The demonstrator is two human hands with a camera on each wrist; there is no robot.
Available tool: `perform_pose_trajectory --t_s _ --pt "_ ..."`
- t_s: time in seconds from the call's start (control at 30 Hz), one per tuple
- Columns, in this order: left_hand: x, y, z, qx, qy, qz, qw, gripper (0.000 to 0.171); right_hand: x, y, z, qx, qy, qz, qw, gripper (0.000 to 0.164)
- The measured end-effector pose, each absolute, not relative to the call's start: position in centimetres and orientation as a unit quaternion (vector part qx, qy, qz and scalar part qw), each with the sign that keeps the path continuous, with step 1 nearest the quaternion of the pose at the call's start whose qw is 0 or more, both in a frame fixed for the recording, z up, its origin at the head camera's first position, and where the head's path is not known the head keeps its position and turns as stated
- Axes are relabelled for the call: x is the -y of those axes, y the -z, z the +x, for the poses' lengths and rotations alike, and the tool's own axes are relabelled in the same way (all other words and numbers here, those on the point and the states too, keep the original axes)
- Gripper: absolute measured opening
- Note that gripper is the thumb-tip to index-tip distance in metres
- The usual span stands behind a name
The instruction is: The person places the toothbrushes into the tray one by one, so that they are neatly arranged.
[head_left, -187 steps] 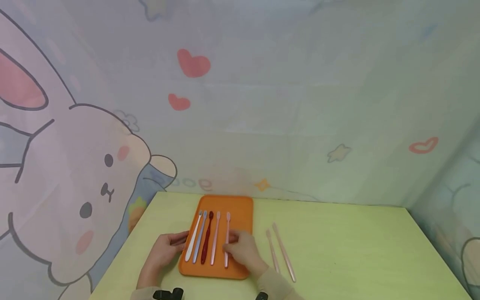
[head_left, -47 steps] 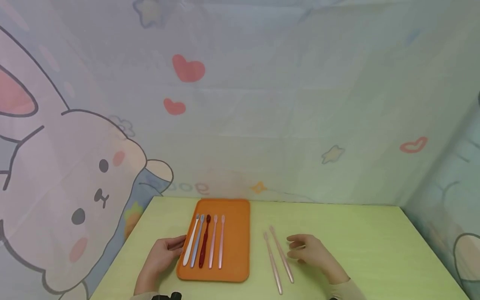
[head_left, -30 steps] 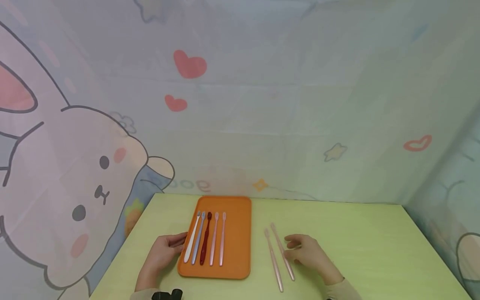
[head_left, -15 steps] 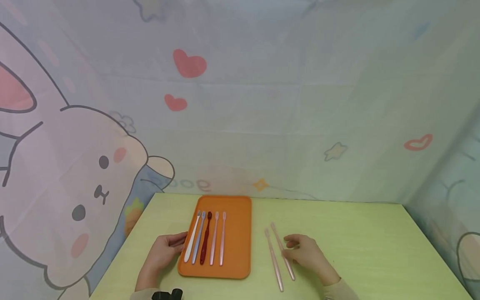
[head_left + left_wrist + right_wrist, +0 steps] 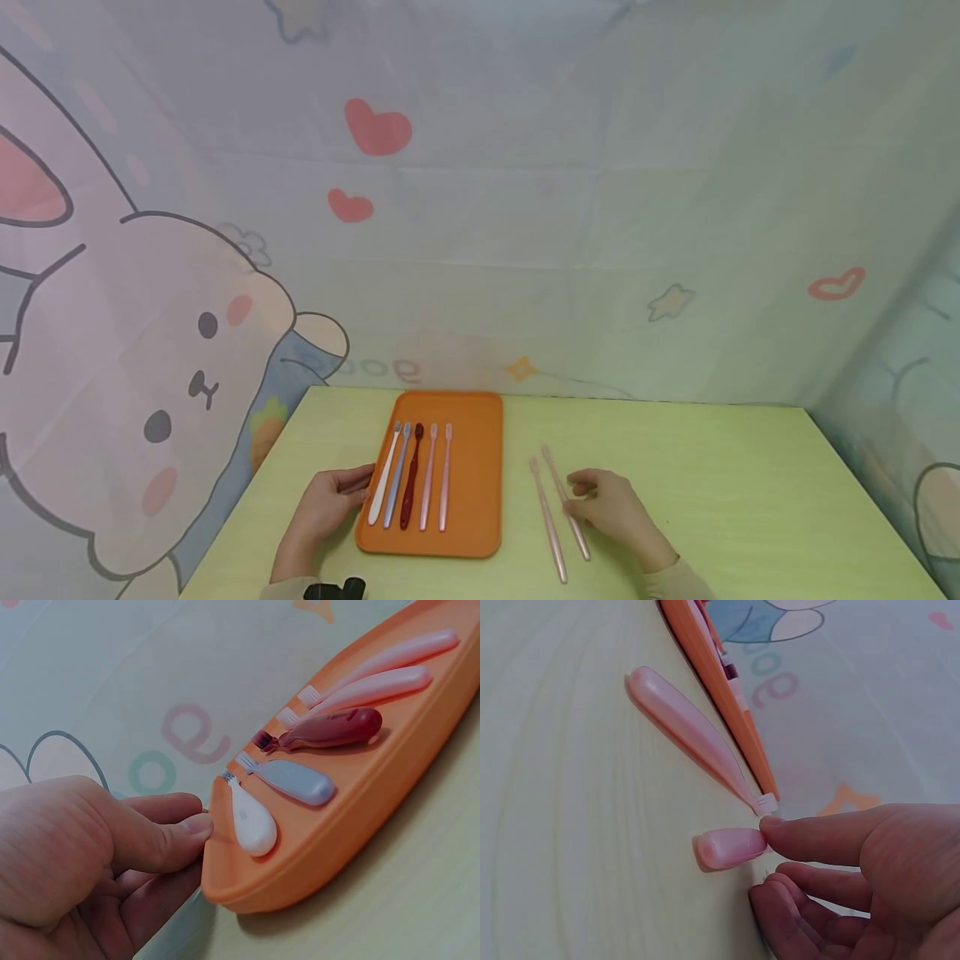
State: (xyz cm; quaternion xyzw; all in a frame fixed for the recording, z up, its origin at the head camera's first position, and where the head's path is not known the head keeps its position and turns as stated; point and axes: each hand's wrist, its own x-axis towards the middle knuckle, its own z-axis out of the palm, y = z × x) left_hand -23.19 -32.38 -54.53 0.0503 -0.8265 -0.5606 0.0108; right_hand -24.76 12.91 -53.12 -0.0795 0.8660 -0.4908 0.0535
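My left hand (image 5: 322,504) grips the left edge of an orange tray (image 5: 476,475), its thumb at the rim. Side by side in the tray lie a white toothbrush (image 5: 383,483), a blue one, a dark red toothbrush (image 5: 410,483) and two pink ones. Right of the tray, two pale pink toothbrushes rest on the table, heads pointing away. My right hand (image 5: 617,510) is at the right-hand pale toothbrush (image 5: 731,849), thumb tip touching its handle, other fingers loosely bent with a gap to the thumb. The left-hand pale toothbrush (image 5: 682,727) lies alongside, untouched.
The light yellow-green table (image 5: 720,492) extends to the right of my right hand. Behind it hangs a cloth backdrop (image 5: 525,208) with a rabbit, hearts and stars, meeting the table's far edge. The tray's right half is bare.
My right hand has let go of the rightmost pink toothbrush in the tray, which lies closer to its neighbour, and has moved right to the loose toothbrushes. My left hand stays at the tray.
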Motion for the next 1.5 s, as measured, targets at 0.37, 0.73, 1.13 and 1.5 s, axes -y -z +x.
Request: perform_pose_trajectory --t_s 0.37,0.73,1.13,1.5 --pt "32.2 54.35 -23.08 0.826 0.562 0.053 0.008 0.04 -12.5 52.85 -24.22 -0.869 0.482 -0.092 0.058 0.048" --pt "32.46 54.61 -23.14 0.826 0.563 0.042 0.009 0.041 -12.32 52.44 -24.08 -0.885 0.451 -0.101 0.047 0.051" --pt "32.33 54.49 -23.11 0.827 0.56 0.051 0.009 0.04 -12.47 52.92 -24.5 -0.89 0.443 -0.095 0.039 0.055" --pt "32.35 54.36 -23.13 0.83 0.556 0.054 0.005 0.04 -12.52 52.48 -24.29 -0.892 0.441 -0.088 0.041 0.054"
